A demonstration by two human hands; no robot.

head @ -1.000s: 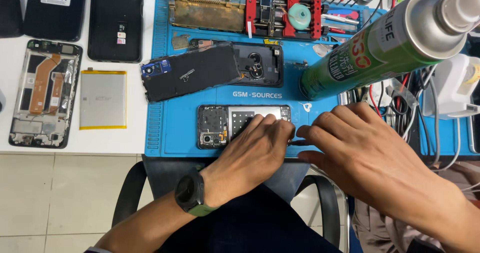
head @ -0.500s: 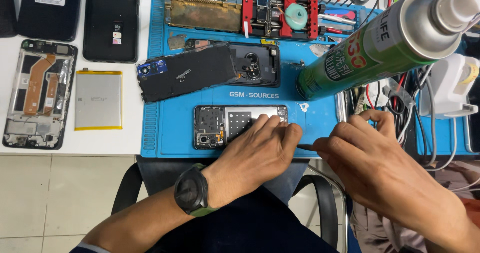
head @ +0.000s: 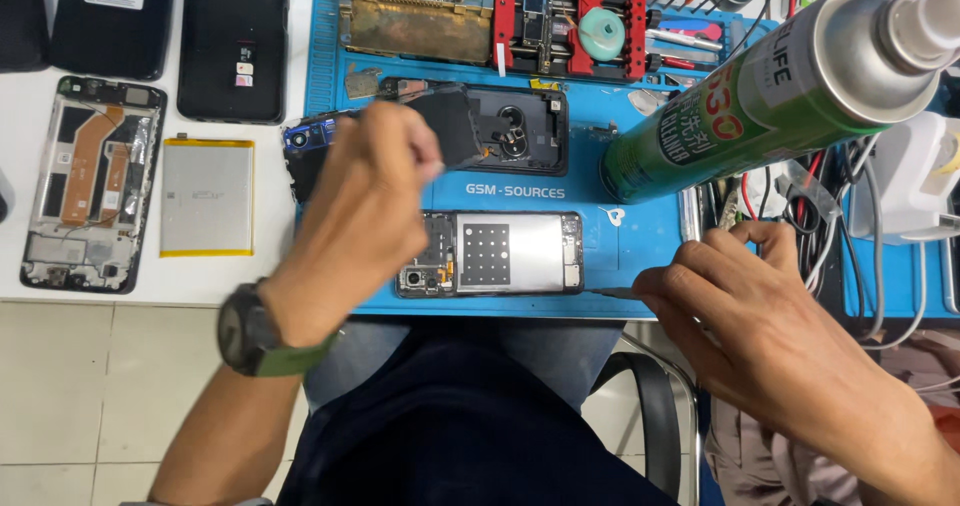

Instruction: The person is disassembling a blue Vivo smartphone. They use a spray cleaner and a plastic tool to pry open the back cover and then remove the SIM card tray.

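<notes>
Left hand [head: 365, 211] has come up off the opened phone [head: 490, 254] since the earlier frames; half a second ago it lay flat over the board, now it hovers above the mat's left half, blurred by motion. Right hand [head: 745, 301] has slid right, off the phone's end.

Head view, the only one:
- Left hand: fingers curled into a loose fist, wristwatch [head: 255, 331] showing. Whether it pinches something small, cannot tell; blur hides the fingertips.
- Right hand: fingers bunched around a thin dark tool [head: 610, 292], its tip just beside the phone's right end. Hand rests at the near edge of the blue mat [head: 640, 236].
- Opened phone lies flat on the mat's near edge, between the two hands, back off, silver shield with a dot grid exposed, camera module at its left end.
- Dark back cover [head: 500, 131] sits further up the mat, partly behind the left hand.
- Green spray can [head: 760, 91] leans in at upper right, close to the lens.
- Off the mat at left: loose battery [head: 207, 198], bare phone frame [head: 85, 196].

Progress, my read: teardown well along. Cover is off, internals open. Shield and board remain in place, so the inner work looks unfinished.
</notes>
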